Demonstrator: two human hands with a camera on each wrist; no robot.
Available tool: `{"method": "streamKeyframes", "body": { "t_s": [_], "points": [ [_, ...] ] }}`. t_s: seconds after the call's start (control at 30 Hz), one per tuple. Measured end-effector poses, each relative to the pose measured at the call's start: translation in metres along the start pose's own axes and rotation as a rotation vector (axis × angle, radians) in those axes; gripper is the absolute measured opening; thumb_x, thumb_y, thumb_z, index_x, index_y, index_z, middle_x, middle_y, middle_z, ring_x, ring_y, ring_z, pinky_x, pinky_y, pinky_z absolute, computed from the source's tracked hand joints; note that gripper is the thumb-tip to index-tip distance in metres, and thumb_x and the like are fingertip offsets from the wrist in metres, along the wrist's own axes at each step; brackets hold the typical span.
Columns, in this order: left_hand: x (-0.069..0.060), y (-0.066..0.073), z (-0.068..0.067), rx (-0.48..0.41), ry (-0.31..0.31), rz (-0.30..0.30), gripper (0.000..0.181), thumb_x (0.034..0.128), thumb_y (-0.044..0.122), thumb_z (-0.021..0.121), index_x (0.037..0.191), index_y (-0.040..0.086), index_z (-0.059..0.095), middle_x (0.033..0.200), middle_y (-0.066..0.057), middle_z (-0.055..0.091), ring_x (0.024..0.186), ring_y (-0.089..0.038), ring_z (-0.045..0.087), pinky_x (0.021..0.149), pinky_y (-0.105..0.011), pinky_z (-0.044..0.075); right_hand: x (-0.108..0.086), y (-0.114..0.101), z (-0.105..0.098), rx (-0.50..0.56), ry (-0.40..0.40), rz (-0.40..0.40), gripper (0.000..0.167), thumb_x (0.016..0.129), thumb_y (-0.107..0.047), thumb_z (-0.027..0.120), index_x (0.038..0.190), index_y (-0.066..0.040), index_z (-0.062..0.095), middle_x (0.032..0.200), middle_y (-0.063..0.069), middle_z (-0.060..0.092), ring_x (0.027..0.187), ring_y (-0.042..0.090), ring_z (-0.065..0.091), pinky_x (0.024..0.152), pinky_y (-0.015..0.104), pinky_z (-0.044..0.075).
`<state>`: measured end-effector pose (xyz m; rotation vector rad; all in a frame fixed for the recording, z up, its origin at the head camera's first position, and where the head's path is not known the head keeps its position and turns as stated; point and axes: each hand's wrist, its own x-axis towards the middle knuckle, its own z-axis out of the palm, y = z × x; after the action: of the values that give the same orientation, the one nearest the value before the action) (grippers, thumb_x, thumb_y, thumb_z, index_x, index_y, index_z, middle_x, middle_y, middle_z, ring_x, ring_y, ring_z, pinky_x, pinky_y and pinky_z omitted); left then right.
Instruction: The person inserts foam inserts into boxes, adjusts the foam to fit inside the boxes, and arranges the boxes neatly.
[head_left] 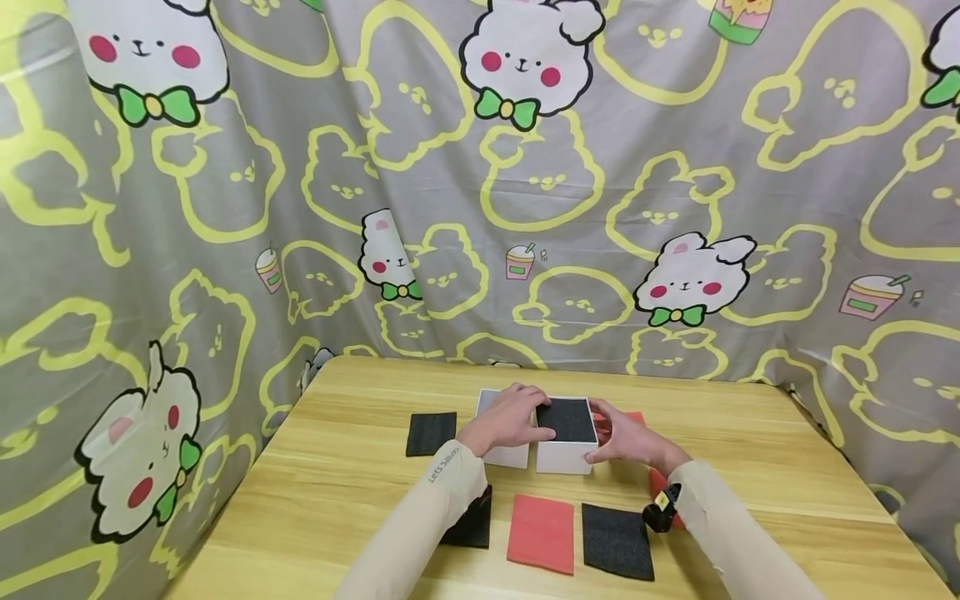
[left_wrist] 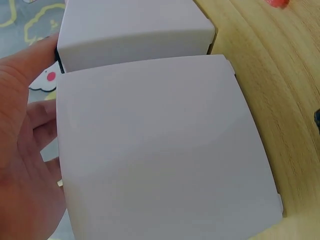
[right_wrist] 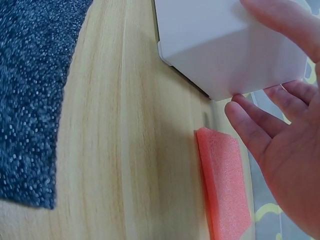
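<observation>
Two white boxes stand side by side, a left box (head_left: 507,456) and a right box (head_left: 566,459). A black foam sheet (head_left: 568,419) lies at the top of the right box. My left hand (head_left: 508,418) reaches across the left box, its fingertips and thumb touching the sheet's left side. In the left wrist view its fingers look relaxed, beside the left box (left_wrist: 165,145). My right hand (head_left: 632,435) grips the right box at its right side, thumb on the front face. The right wrist view shows its fingers along the box's (right_wrist: 225,60) edge.
On the wooden table (head_left: 300,517) lie a black sheet (head_left: 431,434) at left, another black sheet (head_left: 474,527) under the left forearm, a red sheet (head_left: 541,533) and a black sheet (head_left: 617,540) in front. Red foam (right_wrist: 227,180) lies beside the right hand. A patterned curtain (head_left: 450,192) hangs behind.
</observation>
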<state>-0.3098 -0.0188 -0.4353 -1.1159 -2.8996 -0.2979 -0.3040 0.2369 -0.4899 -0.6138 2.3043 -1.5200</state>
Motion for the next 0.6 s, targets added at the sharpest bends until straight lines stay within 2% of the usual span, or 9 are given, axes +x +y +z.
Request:
{"method": "streamKeyframes", "body": {
  "t_s": [0.23,0.37,0.47,0.6],
  "points": [
    [0.0008,0.0021,0.0025,0.044,0.000,-0.004,0.051,0.0890,0.051,0.059,0.127,0.017,0.057,0.129,0.003,0.054,0.122,-0.020,0.043,0.100,-0.034,0.034,0.0004,0.0016,-0.0003,-0.034,0.009,0.015,0.108,0.069,-0.015,0.085,0.146,0.006,0.013,0.138,0.032,0.036,0.121,0.041,0.046,0.095,0.046,0.042],
    [0.0004,0.0016,0.0033,0.040,0.006,-0.006,0.050,0.0893,0.050,0.059,0.127,0.017,0.057,0.129,0.003,0.054,0.123,-0.020,0.042,0.101,-0.034,0.034,0.0007,0.0023,-0.0004,-0.045,0.018,0.025,0.107,0.069,-0.014,0.085,0.146,0.006,0.014,0.139,0.031,0.036,0.121,0.041,0.045,0.096,0.047,0.041],
    [0.0004,0.0003,0.0036,0.022,0.033,-0.012,0.046,0.0877,0.050,0.061,0.120,0.018,0.060,0.126,0.003,0.056,0.122,-0.021,0.043,0.101,-0.036,0.034,0.0006,0.0019,-0.0005,-0.047,0.021,0.026,0.106,0.069,-0.014,0.085,0.146,0.006,0.014,0.139,0.031,0.035,0.122,0.042,0.044,0.097,0.048,0.040],
    [0.0011,-0.0020,0.0034,0.014,0.081,-0.019,0.036,0.0839,0.050,0.066,0.104,0.020,0.063,0.120,0.004,0.059,0.119,-0.021,0.045,0.100,-0.038,0.034,0.0002,0.0002,-0.0011,-0.051,0.028,0.033,0.107,0.069,-0.014,0.086,0.146,0.005,0.014,0.140,0.031,0.034,0.123,0.042,0.044,0.098,0.049,0.039]
  ]
}}
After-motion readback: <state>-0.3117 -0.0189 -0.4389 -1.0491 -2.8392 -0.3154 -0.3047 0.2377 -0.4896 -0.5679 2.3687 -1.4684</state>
